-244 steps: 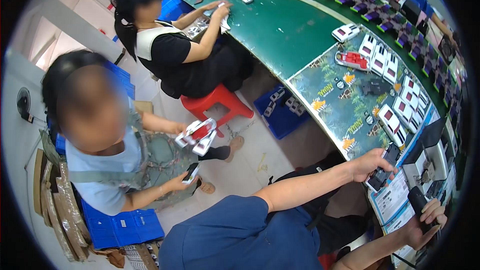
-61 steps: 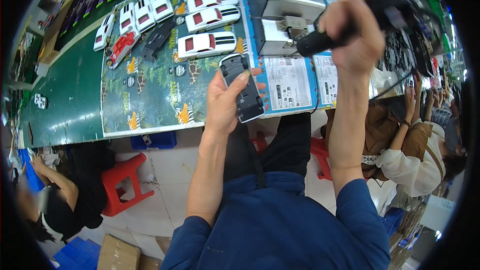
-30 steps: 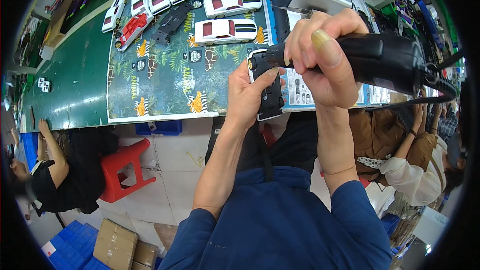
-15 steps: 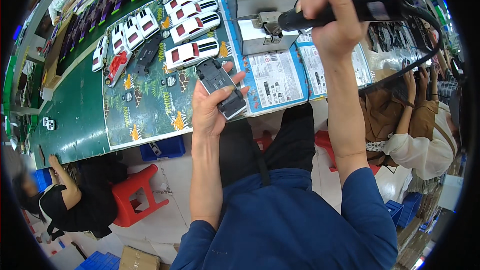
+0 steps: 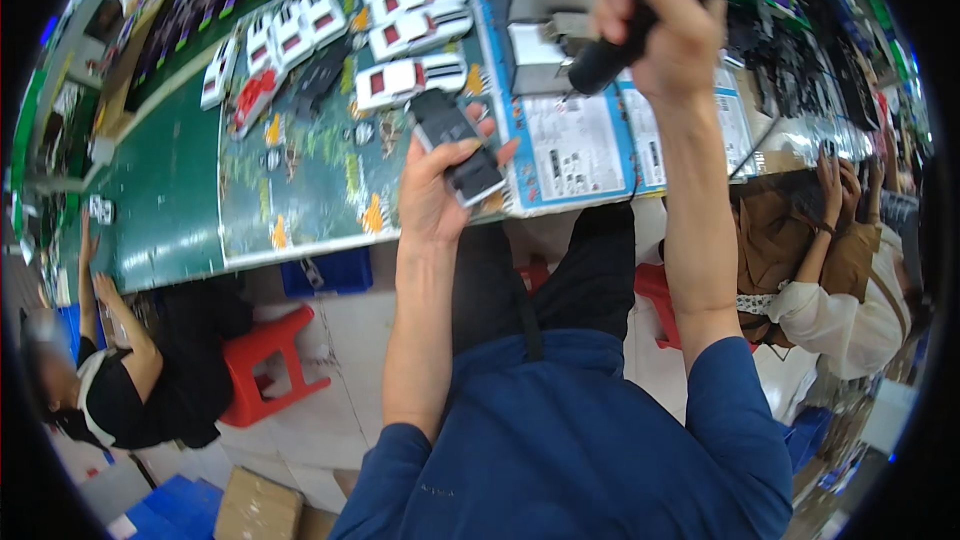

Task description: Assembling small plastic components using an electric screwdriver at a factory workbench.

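A toy car [image 5: 462, 145], black underside up, is pinched between thumb and fingers of the left hand [image 5: 432, 185] over the right front corner of the printed mat [image 5: 325, 155]. Right of the mat, a black corded tool [image 5: 602, 64] is clasped in the right hand [image 5: 675, 52], its tip apart from the car. Yellowish lettering is borne by the mat; on the printed sheets [image 5: 575, 155] to its right, small print is too blurred to be read.

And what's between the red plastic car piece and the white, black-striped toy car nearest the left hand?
In the head view, a long black plastic car base on the green animal-print mat lies between the red piece and white car.
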Motion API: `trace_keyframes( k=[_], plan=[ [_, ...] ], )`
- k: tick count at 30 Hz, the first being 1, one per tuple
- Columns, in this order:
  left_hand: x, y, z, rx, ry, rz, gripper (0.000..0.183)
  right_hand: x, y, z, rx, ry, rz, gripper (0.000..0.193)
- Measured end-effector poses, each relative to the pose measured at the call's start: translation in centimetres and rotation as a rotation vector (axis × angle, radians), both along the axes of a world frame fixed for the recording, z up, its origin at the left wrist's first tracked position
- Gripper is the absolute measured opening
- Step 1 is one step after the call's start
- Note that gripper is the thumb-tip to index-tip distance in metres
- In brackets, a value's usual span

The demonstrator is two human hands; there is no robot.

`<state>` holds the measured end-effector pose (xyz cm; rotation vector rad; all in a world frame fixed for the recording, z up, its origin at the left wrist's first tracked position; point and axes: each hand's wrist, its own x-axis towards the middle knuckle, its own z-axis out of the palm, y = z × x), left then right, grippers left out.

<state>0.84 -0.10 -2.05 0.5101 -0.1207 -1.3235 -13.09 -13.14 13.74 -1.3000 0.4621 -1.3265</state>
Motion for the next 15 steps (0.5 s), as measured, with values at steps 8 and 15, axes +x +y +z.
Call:
trace_keyframes(
  k=[8, 15],
  plan=[
    [0.9, 0.0, 0.2, 0.056, -0.006, 0.016, 0.056, 0.8, 5.8, -2.6, -0.165, -0.152, 0.524, 0.021],
    [0.6, -0.5, -0.3, 0.023, 0.031, 0.012, 0.057, 1.7, 6.5, -3.9, -0.190, 0.038, 0.404, 0.012]
  ],
)
